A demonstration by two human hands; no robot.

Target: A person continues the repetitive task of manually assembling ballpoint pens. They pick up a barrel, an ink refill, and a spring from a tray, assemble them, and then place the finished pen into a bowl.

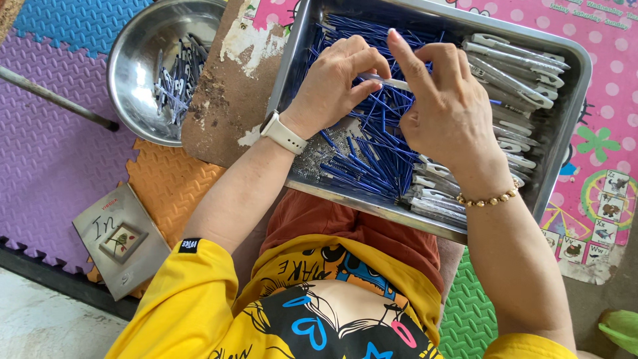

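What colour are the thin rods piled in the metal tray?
Dark blue rods, in the head view.

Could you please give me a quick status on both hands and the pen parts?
Left hand and right hand both pinch one white pen barrel. Held over steel tray of blue refills. Nothing in the way.

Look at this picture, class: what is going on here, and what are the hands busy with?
A person in a yellow shirt sits on foam mats with a metal tray on their lap. Both hands meet over the tray: the left hand and right hand together pinch one pale pen barrel. Under them lies a heap of blue pen refills, with a stack of pale pen barrels along the right side. A steel bowl to the left holds more small pen parts.
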